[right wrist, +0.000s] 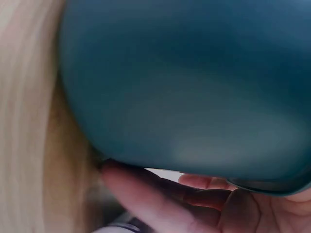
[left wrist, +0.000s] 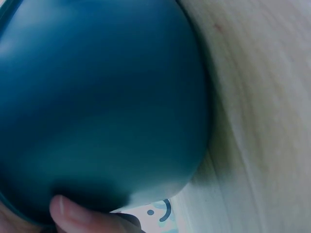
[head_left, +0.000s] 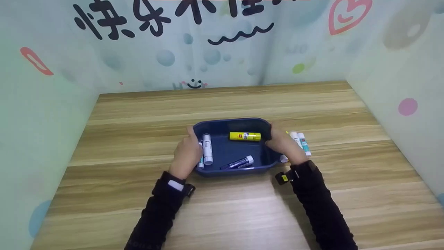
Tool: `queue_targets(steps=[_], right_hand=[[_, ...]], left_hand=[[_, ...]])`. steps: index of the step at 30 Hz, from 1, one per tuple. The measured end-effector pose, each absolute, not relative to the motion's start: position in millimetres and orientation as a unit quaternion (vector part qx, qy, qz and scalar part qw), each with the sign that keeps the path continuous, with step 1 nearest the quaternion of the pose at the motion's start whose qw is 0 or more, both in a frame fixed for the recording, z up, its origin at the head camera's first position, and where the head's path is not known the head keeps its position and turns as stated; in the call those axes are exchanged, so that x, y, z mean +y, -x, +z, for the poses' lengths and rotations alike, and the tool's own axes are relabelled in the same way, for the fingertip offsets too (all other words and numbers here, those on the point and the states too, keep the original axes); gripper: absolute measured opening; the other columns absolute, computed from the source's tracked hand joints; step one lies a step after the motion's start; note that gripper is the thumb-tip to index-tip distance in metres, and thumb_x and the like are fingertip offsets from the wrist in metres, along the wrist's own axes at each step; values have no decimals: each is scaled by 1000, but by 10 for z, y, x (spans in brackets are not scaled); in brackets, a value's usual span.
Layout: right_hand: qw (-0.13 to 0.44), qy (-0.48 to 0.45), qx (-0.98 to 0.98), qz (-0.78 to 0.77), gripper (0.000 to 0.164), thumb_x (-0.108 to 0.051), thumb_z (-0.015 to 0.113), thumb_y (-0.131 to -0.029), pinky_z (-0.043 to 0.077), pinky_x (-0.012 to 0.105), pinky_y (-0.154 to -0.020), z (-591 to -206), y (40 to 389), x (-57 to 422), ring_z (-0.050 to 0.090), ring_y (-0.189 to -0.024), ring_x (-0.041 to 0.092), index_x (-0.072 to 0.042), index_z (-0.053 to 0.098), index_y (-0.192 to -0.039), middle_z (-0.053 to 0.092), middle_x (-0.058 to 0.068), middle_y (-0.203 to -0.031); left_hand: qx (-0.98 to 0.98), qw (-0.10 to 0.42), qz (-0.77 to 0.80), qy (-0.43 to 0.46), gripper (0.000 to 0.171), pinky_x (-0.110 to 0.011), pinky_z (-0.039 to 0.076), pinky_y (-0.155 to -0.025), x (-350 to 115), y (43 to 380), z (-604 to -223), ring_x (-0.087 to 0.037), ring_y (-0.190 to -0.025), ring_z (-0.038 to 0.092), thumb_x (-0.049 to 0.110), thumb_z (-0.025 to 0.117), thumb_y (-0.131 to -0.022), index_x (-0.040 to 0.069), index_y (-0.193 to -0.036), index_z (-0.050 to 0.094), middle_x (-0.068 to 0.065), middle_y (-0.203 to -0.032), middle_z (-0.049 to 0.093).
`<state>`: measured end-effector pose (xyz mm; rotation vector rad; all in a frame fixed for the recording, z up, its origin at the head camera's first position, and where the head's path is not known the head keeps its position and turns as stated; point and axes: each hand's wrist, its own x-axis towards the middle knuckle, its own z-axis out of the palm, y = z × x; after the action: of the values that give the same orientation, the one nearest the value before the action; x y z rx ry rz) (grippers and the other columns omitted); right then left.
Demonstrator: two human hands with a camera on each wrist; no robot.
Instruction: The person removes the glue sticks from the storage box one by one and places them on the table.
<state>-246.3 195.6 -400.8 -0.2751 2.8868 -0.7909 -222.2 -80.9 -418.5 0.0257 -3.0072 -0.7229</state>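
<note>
A dark blue plastic basin (head_left: 227,172) is in the middle of the table in the head view. My left hand (head_left: 188,152) grips its left end, and a fingertip shows against the outer wall (left wrist: 112,97) in the left wrist view. At the opposite end, my right hand (head_left: 283,141) holds the rim, its fingers (right wrist: 146,199) curled under the basin's side in the right wrist view. Inside lie a yellow glue stick (head_left: 245,136), a white glue stick (head_left: 207,149), a white-and-teal stick (head_left: 201,161) partly hidden by the left hand, and dark-blue-labelled sticks (head_left: 239,162) near the front wall.
Just right of the basin, several more glue sticks (head_left: 304,144) lie on the wood-grain table (head_left: 236,215), partly covered by the right hand. A printed backdrop (head_left: 222,59) rises behind the table, with matching panels at both sides.
</note>
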Motion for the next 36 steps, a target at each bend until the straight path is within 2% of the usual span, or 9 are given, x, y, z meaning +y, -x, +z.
queue_targets(steps=[6, 12, 14, 18, 22, 25, 28, 30, 36], right_hand=[[66, 92, 958, -264, 50, 3, 47, -73, 43, 51, -89, -4040, 2462, 1972, 53, -95, 38, 19, 37, -119, 55, 36, -110], [63, 94, 951, -288, 49, 5, 44, -72, 40, 51, -94, -4059, 2483, 1973, 49, -102, 38, 19, 37, -119, 51, 35, -115], [62, 96, 950, -291, 51, 6, 43, -72, 39, 51, -96, -4069, 2498, 1969, 49, -105, 39, 20, 36, -120, 49, 36, -117], [72, 82, 950, -294, 55, 4, 43, -74, 38, 51, -99, -4067, 2510, 1960, 48, -111, 40, 20, 33, -126, 46, 36, -124], [79, 69, 950, -293, 59, 3, 44, -76, 36, 50, -101, -4058, 2504, 1955, 46, -117, 42, 19, 28, -131, 42, 36, -130], [73, 72, 950, -295, 60, 4, 44, -76, 35, 51, -102, -4060, 2501, 1952, 45, -118, 42, 19, 28, -132, 41, 36, -130], [64, 77, 950, -297, 60, 5, 44, -75, 35, 51, -102, -4064, 2499, 1950, 46, -117, 42, 19, 30, -131, 43, 36, -130], [59, 78, 950, -297, 59, 5, 44, -74, 36, 51, -101, -4070, 2499, 1952, 47, -115, 42, 19, 31, -130, 44, 36, -128], [54, 80, 949, -299, 58, 5, 44, -74, 37, 51, -100, -4082, 2501, 1957, 48, -112, 41, 18, 32, -130, 45, 35, -126]], left_hand=[[-970, 2, -241, -10, 53, -49, 50, -65, -814, 2210, -4133, -40, -76, 63, 7, 47, -86, -5, -132, 23, -27, -86, 63], [-968, -1, -251, -14, 48, -49, 49, -65, -815, 2235, -4127, -39, -77, 63, 7, 44, -87, -3, -130, 24, -27, -88, 63], [-968, -1, -252, -17, 45, -49, 49, -67, -813, 2242, -4124, -39, -80, 62, 8, 42, -88, -2, -128, 25, -27, -94, 61], [-968, 7, -251, -17, 54, -50, 49, -72, -809, 2248, -4115, -41, -89, 60, 9, 43, -88, -1, -137, 23, -27, -117, 50], [-972, 45, -230, -2, 64, -50, 47, -80, -792, 2244, -4087, -40, -105, 51, 11, 47, -88, 5, -145, 19, -24, -130, 37], [-973, 98, -206, 18, 62, -50, 41, -90, -762, 2233, -4049, -40, -115, 41, 10, 52, -86, 7, -142, 27, -22, -134, 34], [-967, 154, -192, 58, 53, -47, 39, -90, -714, 2205, -4013, -38, -111, 43, 9, 58, -83, 4, -133, 41, -21, -127, 40], [-960, 172, -199, 92, 46, -43, 43, -84, -673, 2170, -4002, -34, -103, 47, 7, 60, -82, 2, -126, 47, -19, -118, 45], [-960, 157, -189, 133, 40, -40, 52, -66, -573, 2068, -4104, -30, -83, 59, 8, 68, -80, -1, -115, 53, -19, -107, 49]])
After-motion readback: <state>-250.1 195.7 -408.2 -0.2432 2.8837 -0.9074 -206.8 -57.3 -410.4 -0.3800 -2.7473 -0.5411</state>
